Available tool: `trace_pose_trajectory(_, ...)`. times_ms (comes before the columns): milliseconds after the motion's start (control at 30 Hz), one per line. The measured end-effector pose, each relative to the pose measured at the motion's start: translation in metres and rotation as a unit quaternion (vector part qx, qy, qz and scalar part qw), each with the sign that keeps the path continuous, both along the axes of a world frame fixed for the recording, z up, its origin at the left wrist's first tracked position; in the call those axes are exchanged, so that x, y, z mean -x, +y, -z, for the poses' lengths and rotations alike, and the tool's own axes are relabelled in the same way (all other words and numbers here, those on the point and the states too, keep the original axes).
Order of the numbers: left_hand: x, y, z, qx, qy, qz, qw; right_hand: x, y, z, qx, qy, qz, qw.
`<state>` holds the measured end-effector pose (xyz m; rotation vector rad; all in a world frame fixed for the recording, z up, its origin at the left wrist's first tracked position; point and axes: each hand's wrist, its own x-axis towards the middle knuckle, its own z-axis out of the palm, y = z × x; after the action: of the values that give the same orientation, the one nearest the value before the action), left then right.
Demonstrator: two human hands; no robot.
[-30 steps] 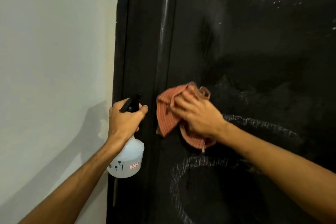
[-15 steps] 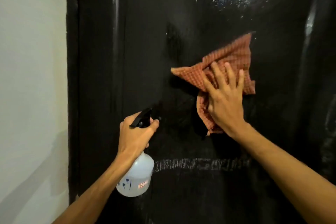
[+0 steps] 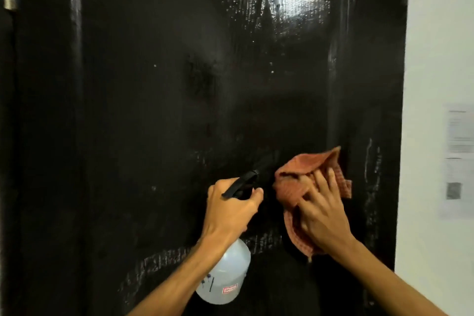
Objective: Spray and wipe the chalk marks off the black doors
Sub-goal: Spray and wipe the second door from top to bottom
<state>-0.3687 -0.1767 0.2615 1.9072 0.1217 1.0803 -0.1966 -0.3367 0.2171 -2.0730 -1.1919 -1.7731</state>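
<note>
A big black door point(image 3: 154, 110) fills most of the view, and its top part looks wet and shiny. The left hand point(image 3: 230, 210) is wrapped tight around the neck of a spray bottle point(image 3: 225, 279). The clear round body of the bottle hangs below the wrist, and its black spray top sticks out above the fingers, pointing up at the door. Just to the right, the right hand point(image 3: 323, 218) lies flat with its fingers spread, pressing an orange cloth point(image 3: 302, 169) against the door. The cloth is bunched up under the palm and pokes out above the fingertips and below the wrist. It sits near the right edge of the door's sunken panel. Some chalk marks point(image 3: 159, 261) run in a wide smeary line lower down, below both hands. More thin chalk streaks point(image 3: 372, 174) run up and down on the door just right of the cloth. A white wall point(image 3: 436, 33) beside the door has a blurry paper point(image 3: 459, 151) stuck on it.
</note>
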Motion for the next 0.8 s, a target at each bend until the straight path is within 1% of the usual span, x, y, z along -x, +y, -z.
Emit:
trace_pose_trajectory(33, -0.006, -0.008, -0.001, -0.008, -0.003, 0.002, 1.000, -0.007, -0.011, -0.003, 0.007, -0.018, 0.011, 1.000)
trace_pose_trajectory(67, -0.013, -0.017, -0.002, -0.015, -0.007, 0.007, 1.000, -0.015, -0.024, -0.013, -0.040, -0.018, 0.022, 0.999)
trace_pose_trajectory(100, -0.019, -0.025, -0.003, -0.017, -0.011, 0.014, 1.000, -0.020, -0.036, -0.027, -0.122, 0.015, 0.016, 0.992)
trace_pose_trajectory(133, -0.025, -0.033, -0.003, -0.017, -0.012, 0.020, 1.000, -0.025, -0.048, -0.038, -0.208, 0.057, 0.005, 0.977)
trace_pose_trajectory(167, -0.030, -0.040, -0.003, -0.017, -0.012, 0.024, 1.000, -0.027, -0.055, -0.041, -0.271, 0.084, -0.006, 0.959)
trace_pose_trajectory(200, -0.035, -0.046, -0.002, -0.020, -0.011, 0.023, 0.999, -0.028, -0.055, -0.036, -0.290, 0.085, -0.009, 0.953)
trace_pose_trajectory(233, -0.040, -0.052, -0.001, -0.024, -0.010, 0.022, 0.999, -0.029, -0.052, -0.021, -0.274, 0.073, -0.004, 0.959)
trace_pose_trajectory(300, -0.049, -0.064, 0.000, -0.031, -0.004, 0.030, 0.999, -0.026, -0.048, 0.015, -0.167, 0.051, -0.002, 0.985)
trace_pose_trajectory(333, -0.052, -0.069, 0.000, -0.035, -0.003, 0.035, 0.999, -0.024, -0.052, 0.022, -0.122, 0.052, 0.003, 0.991)
trace_pose_trajectory(367, -0.055, -0.073, -0.002, -0.038, -0.003, 0.039, 0.999, -0.026, -0.059, 0.013, -0.101, 0.051, 0.008, 0.994)
trace_pose_trajectory(400, -0.058, -0.078, -0.006, -0.042, -0.001, 0.042, 0.998, -0.031, -0.070, -0.006, -0.112, 0.053, 0.005, 0.992)
trace_pose_trajectory(433, -0.061, -0.082, -0.009, -0.043, 0.000, 0.044, 0.998, -0.035, -0.078, -0.033, -0.156, 0.073, -0.012, 0.985)
trace_pose_trajectory(500, -0.068, -0.088, -0.015, -0.038, -0.003, 0.047, 0.998, -0.041, -0.091, -0.090, -0.254, 0.120, -0.037, 0.959)
trace_pose_trajectory(533, -0.070, -0.091, -0.016, -0.034, -0.006, 0.049, 0.998, -0.043, -0.093, -0.105, -0.274, 0.123, -0.048, 0.953)
trace_pose_trajectory(567, -0.072, -0.093, -0.016, -0.030, -0.009, 0.051, 0.998, -0.044, -0.091, -0.104, -0.271, 0.110, -0.052, 0.955)
trace_pose_trajectory(600, -0.073, -0.094, -0.015, -0.026, -0.010, 0.051, 0.998, -0.044, -0.087, -0.086, -0.254, 0.093, -0.058, 0.961)
trace_pose_trajectory(633, -0.073, -0.094, -0.012, -0.022, -0.008, 0.051, 0.998, -0.043, -0.083, -0.054, -0.222, 0.079, -0.061, 0.970)
trace_pose_trajectory(700, -0.073, -0.091, -0.004, -0.017, 0.002, 0.049, 0.999, -0.040, -0.076, 0.028, -0.149, 0.068, -0.059, 0.985)
trace_pose_trajectory(733, -0.073, -0.089, -0.001, -0.015, 0.006, 0.045, 0.999, -0.037, -0.076, 0.059, -0.114, 0.077, -0.050, 0.989)
trace_pose_trajectory(767, -0.073, -0.087, 0.001, -0.013, 0.009, 0.040, 0.999, -0.037, -0.080, 0.073, -0.087, 0.091, -0.036, 0.991)
trace_pose_trajectory(800, -0.073, -0.085, 0.001, -0.013, 0.012, 0.036, 0.999, -0.041, -0.083, 0.066, -0.073, 0.099, -0.032, 0.992)
